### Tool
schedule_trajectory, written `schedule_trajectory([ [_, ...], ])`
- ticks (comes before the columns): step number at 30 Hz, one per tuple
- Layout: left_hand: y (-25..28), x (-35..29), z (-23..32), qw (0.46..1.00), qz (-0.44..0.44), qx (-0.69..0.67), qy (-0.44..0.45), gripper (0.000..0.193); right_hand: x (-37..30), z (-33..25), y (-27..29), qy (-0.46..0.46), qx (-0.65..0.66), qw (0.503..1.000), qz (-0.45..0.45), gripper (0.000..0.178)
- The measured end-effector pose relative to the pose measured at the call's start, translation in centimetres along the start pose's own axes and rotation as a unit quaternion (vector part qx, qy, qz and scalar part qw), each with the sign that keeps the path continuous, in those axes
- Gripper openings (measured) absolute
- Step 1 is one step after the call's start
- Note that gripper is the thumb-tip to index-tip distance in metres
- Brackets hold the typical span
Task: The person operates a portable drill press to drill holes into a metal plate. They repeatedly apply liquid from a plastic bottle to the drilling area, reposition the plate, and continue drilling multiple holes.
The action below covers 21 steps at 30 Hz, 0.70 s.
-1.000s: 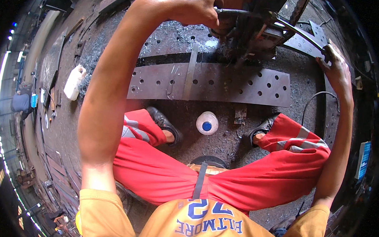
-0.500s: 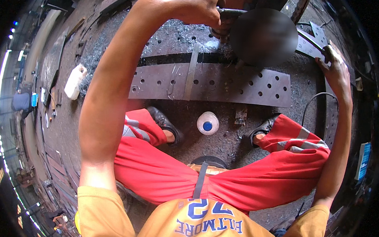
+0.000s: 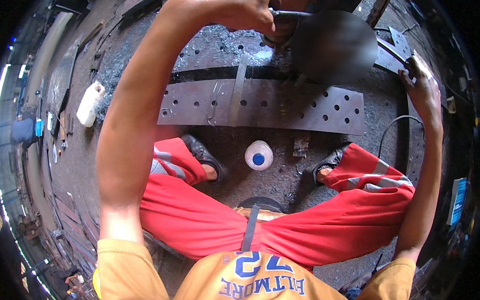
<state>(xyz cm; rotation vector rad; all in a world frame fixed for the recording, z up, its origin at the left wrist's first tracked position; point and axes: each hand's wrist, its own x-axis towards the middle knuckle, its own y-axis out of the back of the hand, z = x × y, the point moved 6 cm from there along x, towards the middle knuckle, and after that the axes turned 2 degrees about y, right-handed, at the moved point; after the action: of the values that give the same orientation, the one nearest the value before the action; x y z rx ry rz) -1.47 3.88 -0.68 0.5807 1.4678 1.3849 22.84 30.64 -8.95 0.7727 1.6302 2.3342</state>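
At the top, my left hand (image 3: 247, 11) is closed with its fingers curled beside a dark machine part (image 3: 281, 35). A short metal bar (image 3: 292, 13) runs rightward from these fingers, but what they grip is mostly hidden. My right hand (image 3: 423, 82), out to the right, is wrapped around the end of a slim metal lever (image 3: 392, 49). A dark blurred oval covers the middle of the machine between both hands. Below it lies a long steel plate (image 3: 283, 118) with drilled holes, crossed by a narrow flat metal strip (image 3: 238, 92).
Between my shoes stands a whitish bottle (image 3: 259, 155) with a blue cap. A white plastic jug (image 3: 90, 105) is at the left. Metal shavings (image 3: 132, 53) litter the far-left work area. A black cable (image 3: 391, 126) curves beside my right knee.
The whole view has shifted slightly left. Both hands keep nearly the same places and grips, and the plate and bottle stay put relative to my feet.
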Motion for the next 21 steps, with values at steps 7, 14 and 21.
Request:
schedule_trajectory([
  [7, 0.1, -0.3, 0.2, 0.999, -0.008, -0.028, -0.030, 0.038, -0.2, -0.3, 0.3, -0.023, 0.004, 0.999, -0.023, 0.036],
  [14, -0.2, -0.1, 0.3, 0.999, -0.009, -0.029, 0.018, 0.040, -0.3, -1.0, 0.9, -0.030, 0.014, 0.999, -0.020, 0.033],
  [21, -0.2, -0.2, -0.2, 1.000, 0.005, -0.024, -0.008, 0.042, -0.3, -0.4, 0.6, -0.023, 0.021, 1.000, 0.000, 0.033],
])
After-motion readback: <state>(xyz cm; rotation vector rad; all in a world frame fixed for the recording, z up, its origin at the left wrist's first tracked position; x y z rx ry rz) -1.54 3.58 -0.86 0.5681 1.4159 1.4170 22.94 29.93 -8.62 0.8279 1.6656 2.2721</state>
